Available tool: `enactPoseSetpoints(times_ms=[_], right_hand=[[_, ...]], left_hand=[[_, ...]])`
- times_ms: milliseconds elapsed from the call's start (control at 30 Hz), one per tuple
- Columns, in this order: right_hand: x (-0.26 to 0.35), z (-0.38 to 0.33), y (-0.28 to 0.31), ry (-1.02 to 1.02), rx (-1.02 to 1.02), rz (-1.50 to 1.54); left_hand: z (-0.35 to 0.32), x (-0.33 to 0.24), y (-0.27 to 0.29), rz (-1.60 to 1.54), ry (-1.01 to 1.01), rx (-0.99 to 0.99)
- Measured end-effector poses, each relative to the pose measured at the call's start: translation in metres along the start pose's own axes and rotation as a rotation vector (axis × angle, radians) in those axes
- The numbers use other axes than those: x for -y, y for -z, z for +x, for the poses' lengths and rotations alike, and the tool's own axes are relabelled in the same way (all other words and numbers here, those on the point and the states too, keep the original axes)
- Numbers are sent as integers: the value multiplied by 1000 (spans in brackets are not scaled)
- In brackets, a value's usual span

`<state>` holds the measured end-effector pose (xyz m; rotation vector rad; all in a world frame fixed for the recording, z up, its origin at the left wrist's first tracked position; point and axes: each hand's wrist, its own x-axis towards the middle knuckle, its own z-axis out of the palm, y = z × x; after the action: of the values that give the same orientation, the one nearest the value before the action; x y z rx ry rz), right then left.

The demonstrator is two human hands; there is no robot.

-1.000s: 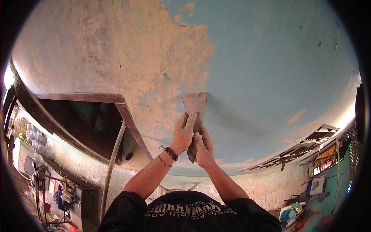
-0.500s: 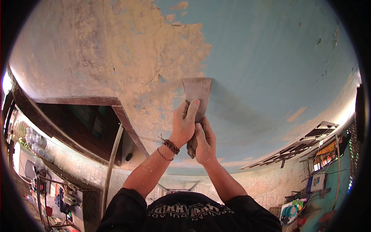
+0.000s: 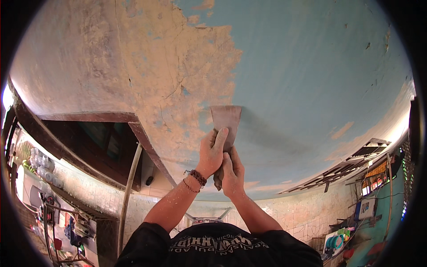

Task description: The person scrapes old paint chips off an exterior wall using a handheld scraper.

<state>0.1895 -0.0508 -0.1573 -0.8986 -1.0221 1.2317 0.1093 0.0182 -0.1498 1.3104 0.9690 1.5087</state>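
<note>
A wide metal paint scraper (image 3: 227, 117) stands against the wall, its broad blade edge on the border between blue paint (image 3: 293, 89) and bare tan plaster (image 3: 191, 66). My left hand (image 3: 211, 151) is closed around the lower blade and neck, its thumb lying along the blade's face. Just below and to the right, my right hand (image 3: 233, 173) is wrapped round the handle, whose end pokes out beneath. Dust and pale flecks cover both hands and forearms. A dark braided bracelet (image 3: 195, 176) circles my left wrist.
A dark-framed opening (image 3: 102, 138) lies at the left, with a wooden pole (image 3: 130, 196) leaning in front. Plastic bottles (image 3: 42, 167) and cluttered racks fill the far left. A slatted wooden frame (image 3: 342, 167) and a turquoise basket (image 3: 333, 242) are at the right.
Both hands and the scraper have moved down the picture, back toward my body, along the paint border. The grip looks the same.
</note>
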Motion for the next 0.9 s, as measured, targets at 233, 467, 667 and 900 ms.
enactPoseSetpoints(times_ms=[233,467,667,900], right_hand=[[23,8,-1,55,12,43],[42,16,-7,80,4,18],[-1,-7,2,-52,3,-68],[-11,-14,1,-91,60,-10]], left_hand=[[11,-13,-15,-91,-94,31],[21,-38,-15,-162,-26,64],[-16,17,-3,-115,61,-20],[-19,31,11,-159,123,5]])
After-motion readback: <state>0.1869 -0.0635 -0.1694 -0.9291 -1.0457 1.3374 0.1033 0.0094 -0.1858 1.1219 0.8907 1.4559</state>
